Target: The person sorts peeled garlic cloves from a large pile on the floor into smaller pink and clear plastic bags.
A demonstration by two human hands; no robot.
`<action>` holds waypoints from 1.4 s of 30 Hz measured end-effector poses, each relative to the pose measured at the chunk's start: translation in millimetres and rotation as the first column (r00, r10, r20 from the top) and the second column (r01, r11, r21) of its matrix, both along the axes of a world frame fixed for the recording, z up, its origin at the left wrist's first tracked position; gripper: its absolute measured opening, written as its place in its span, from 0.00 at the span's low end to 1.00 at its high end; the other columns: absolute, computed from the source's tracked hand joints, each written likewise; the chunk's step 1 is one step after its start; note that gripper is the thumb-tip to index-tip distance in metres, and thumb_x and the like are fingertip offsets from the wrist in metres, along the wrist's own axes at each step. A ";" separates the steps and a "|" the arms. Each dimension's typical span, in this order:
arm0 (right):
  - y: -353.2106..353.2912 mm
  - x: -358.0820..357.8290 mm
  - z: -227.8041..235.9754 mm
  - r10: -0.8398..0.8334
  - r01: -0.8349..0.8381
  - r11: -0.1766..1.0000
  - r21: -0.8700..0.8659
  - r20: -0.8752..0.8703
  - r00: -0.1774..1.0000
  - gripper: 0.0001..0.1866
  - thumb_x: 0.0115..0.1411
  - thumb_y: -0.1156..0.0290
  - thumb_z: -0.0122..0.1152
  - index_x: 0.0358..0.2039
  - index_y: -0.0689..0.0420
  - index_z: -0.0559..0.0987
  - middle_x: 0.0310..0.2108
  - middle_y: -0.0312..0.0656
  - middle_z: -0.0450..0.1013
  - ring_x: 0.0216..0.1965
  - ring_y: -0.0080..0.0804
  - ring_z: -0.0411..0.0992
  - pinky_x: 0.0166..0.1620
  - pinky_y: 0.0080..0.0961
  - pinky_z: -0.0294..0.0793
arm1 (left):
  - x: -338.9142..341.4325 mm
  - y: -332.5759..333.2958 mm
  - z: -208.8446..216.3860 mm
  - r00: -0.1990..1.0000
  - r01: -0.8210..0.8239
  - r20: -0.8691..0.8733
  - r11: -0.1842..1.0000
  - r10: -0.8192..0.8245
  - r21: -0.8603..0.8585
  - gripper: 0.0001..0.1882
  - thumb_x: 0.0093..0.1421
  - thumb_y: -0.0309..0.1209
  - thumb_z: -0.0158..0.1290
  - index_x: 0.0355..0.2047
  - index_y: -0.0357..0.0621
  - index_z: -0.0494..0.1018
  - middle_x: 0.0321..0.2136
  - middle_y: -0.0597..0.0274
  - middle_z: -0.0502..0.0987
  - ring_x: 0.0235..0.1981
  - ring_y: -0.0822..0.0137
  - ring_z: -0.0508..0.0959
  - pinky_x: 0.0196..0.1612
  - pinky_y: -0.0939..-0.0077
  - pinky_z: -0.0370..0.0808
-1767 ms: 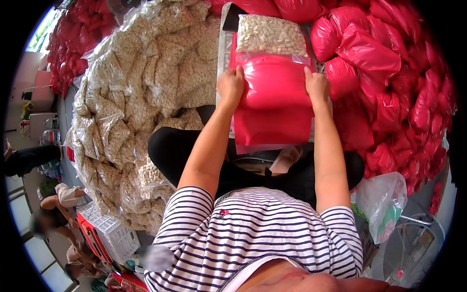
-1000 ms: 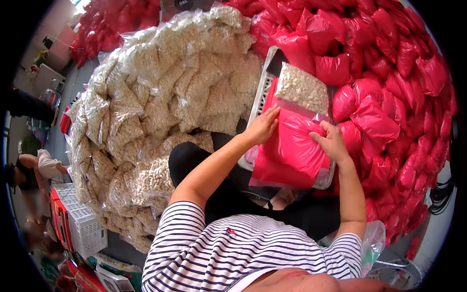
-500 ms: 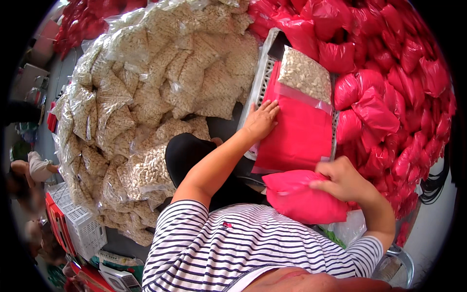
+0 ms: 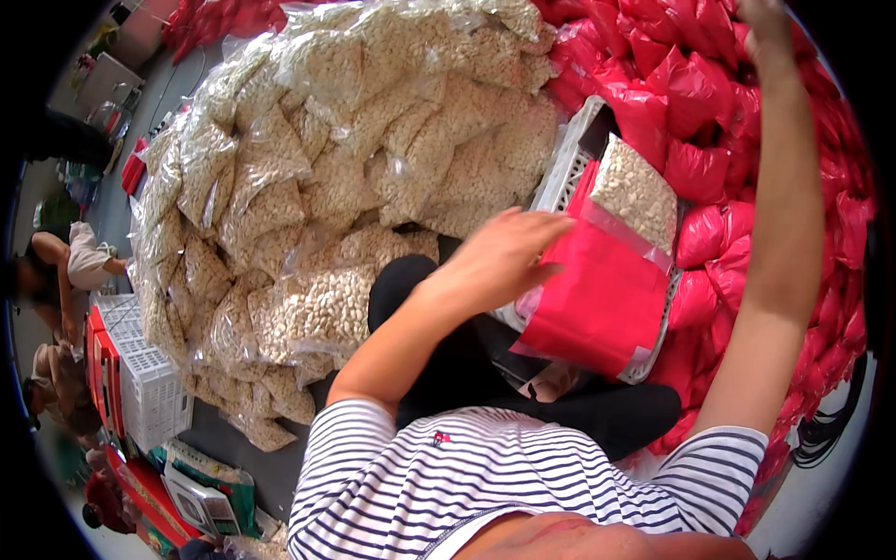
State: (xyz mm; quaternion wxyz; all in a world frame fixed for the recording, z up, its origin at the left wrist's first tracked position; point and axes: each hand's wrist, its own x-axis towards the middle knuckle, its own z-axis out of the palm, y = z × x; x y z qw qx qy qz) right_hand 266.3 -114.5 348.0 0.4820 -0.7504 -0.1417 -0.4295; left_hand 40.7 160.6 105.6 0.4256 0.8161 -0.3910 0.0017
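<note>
My left hand (image 4: 504,252) hovers at the left edge of a stack of flat red plastic bags (image 4: 602,294). Its fingers are stretched out, the thumb apart, with nothing in them. On the far end of the stack lies a clear bag of whitish seeds or beans (image 4: 635,194). Both rest on an upturned-looking white plastic crate (image 4: 571,154) with a perforated side. My right hand (image 4: 767,23) is reached far out over the heap of filled red bags (image 4: 700,173), at the top edge of view; its fingers are blurred and partly cut off.
A large mound of clear bags (image 4: 355,140) with pale seeds fills the left and middle. Further left stand a white basket (image 4: 154,373) and a red box. Other people sit or stand at the far left. My bent legs (image 4: 616,411) are below the crate.
My right arm has swung from close to my body to far forward right, and the filled red bag it held no longer shows near me. My left hand has lifted off the red stack.
</note>
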 end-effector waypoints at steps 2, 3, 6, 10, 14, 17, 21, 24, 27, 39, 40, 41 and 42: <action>-22.1 -40.8 -39.2 0.159 -0.171 0.985 0.001 -0.377 0.913 0.06 0.59 0.68 0.59 0.37 0.51 0.78 0.22 0.21 0.69 0.17 0.10 0.61 0.18 0.11 0.54 | -1.0 50.9 1.5 0.970 -0.233 0.025 0.958 0.241 -0.169 0.19 0.53 0.24 0.58 0.47 0.42 0.73 0.44 0.55 0.77 0.46 0.55 0.76 0.49 0.66 0.72; 0.2 -56.0 -70.6 0.212 -0.201 0.977 0.075 -0.484 0.849 0.11 0.57 0.66 0.61 0.40 0.52 0.78 0.26 0.23 0.71 0.22 0.10 0.64 0.23 0.10 0.59 | -4.8 86.6 -15.2 0.897 -0.440 -0.028 0.887 0.441 -0.138 0.15 0.54 0.25 0.57 0.44 0.42 0.75 0.42 0.54 0.78 0.43 0.56 0.78 0.47 0.68 0.73; 1.4 -126.6 -127.0 0.249 -0.336 0.942 0.017 -0.707 0.662 0.17 0.55 0.69 0.59 0.46 0.60 0.77 0.36 0.34 0.74 0.36 0.20 0.70 0.43 0.19 0.70 | -11.2 180.4 -91.9 0.642 -0.767 0.069 0.640 0.764 0.048 0.14 0.56 0.27 0.57 0.43 0.40 0.75 0.42 0.53 0.77 0.47 0.54 0.75 0.50 0.66 0.70; -7.9 -206.7 -184.3 0.088 -0.385 0.920 -0.069 -0.923 0.375 0.16 0.54 0.78 0.55 0.45 0.63 0.77 0.35 0.36 0.75 0.35 0.20 0.73 0.40 0.18 0.72 | -73.4 260.2 -194.2 0.357 -0.825 0.361 0.110 0.862 0.555 0.38 0.53 0.45 0.60 0.59 0.38 0.60 0.61 0.48 0.59 0.60 0.49 0.60 0.60 0.56 0.58; -22.0 -267.4 -219.8 0.388 -0.406 0.840 0.361 -0.922 -0.016 0.14 0.57 0.80 0.52 0.44 0.63 0.77 0.32 0.38 0.77 0.33 0.20 0.74 0.38 0.17 0.73 | -124.0 268.1 -250.2 0.287 -0.653 0.224 0.019 0.932 0.757 0.48 0.50 0.53 0.60 0.62 0.38 0.54 0.63 0.47 0.54 0.61 0.47 0.57 0.61 0.52 0.57; -12.8 -312.3 -229.2 0.298 -0.432 0.746 0.507 -0.834 -0.464 0.15 0.60 0.75 0.53 0.48 0.60 0.76 0.36 0.40 0.78 0.38 0.23 0.75 0.42 0.19 0.73 | -129.8 257.8 -257.2 0.212 -0.692 0.298 -0.073 0.931 0.718 0.49 0.49 0.55 0.60 0.62 0.37 0.54 0.62 0.44 0.56 0.59 0.44 0.59 0.61 0.53 0.58; 4.1 -398.2 -271.5 -0.143 -0.938 0.286 0.197 -0.959 -0.245 0.20 0.63 0.64 0.52 0.55 0.49 0.72 0.56 0.41 0.67 0.57 0.40 0.66 0.57 0.46 0.63 | -131.2 262.0 -243.3 -0.009 -0.687 0.310 -0.231 0.951 0.689 0.43 0.48 0.53 0.61 0.56 0.36 0.62 0.54 0.43 0.63 0.52 0.41 0.65 0.53 0.53 0.65; 16.7 -441.6 -297.2 -0.142 -0.928 0.353 -0.117 -0.987 0.070 0.22 0.60 0.66 0.54 0.56 0.45 0.71 0.61 0.40 0.62 0.57 0.41 0.66 0.53 0.56 0.66 | -152.5 280.2 -238.9 0.023 -0.630 0.269 -0.196 0.963 0.752 0.34 0.49 0.51 0.61 0.47 0.35 0.70 0.48 0.41 0.69 0.47 0.42 0.70 0.48 0.53 0.68; 36.3 -445.6 -294.1 0.094 -0.746 0.582 -0.323 -0.885 0.456 0.15 0.54 0.72 0.57 0.44 0.51 0.77 0.41 0.39 0.75 0.31 0.43 0.76 0.31 0.35 0.77 | -163.8 298.6 -257.1 0.121 -0.809 0.151 0.010 0.981 0.588 0.23 0.51 0.42 0.61 0.39 0.35 0.74 0.36 0.43 0.77 0.38 0.46 0.76 0.44 0.56 0.71; 20.9 -409.2 -268.1 0.108 -0.296 0.918 -0.262 -0.555 0.825 0.12 0.52 0.77 0.62 0.39 0.59 0.80 0.32 0.47 0.77 0.33 0.43 0.76 0.37 0.32 0.74 | -55.8 126.9 -2.5 0.717 -0.659 -0.315 0.752 0.622 -0.015 0.11 0.56 0.25 0.58 0.39 0.34 0.75 0.29 0.67 0.77 0.27 0.80 0.73 0.29 0.84 0.69; 21.2 -402.2 -265.5 0.083 -0.256 0.931 -0.260 -0.534 0.841 0.18 0.51 0.74 0.64 0.45 0.58 0.78 0.39 0.48 0.77 0.40 0.45 0.75 0.43 0.33 0.73 | -60.6 102.1 30.2 0.729 -0.626 -0.353 0.780 0.587 0.003 0.12 0.56 0.25 0.57 0.40 0.35 0.75 0.29 0.67 0.77 0.27 0.80 0.72 0.29 0.85 0.69; 22.1 -392.1 -261.4 0.023 -0.193 0.925 -0.328 -0.458 0.889 0.24 0.51 0.71 0.65 0.51 0.56 0.75 0.48 0.50 0.73 0.50 0.46 0.71 0.51 0.33 0.71 | -62.9 84.2 52.0 0.799 -0.528 -0.379 0.846 0.466 -0.073 0.12 0.56 0.24 0.57 0.40 0.36 0.74 0.28 0.69 0.76 0.26 0.82 0.71 0.26 0.87 0.67; 25.2 -381.8 -252.2 0.020 -0.182 0.922 -0.341 -0.428 0.904 0.32 0.52 0.64 0.66 0.58 0.54 0.68 0.57 0.50 0.66 0.60 0.46 0.62 0.59 0.38 0.63 | -67.0 70.1 70.9 0.855 -0.409 -0.381 0.909 0.353 -0.075 0.12 0.56 0.24 0.57 0.40 0.36 0.74 0.28 0.69 0.76 0.25 0.83 0.71 0.25 0.87 0.67</action>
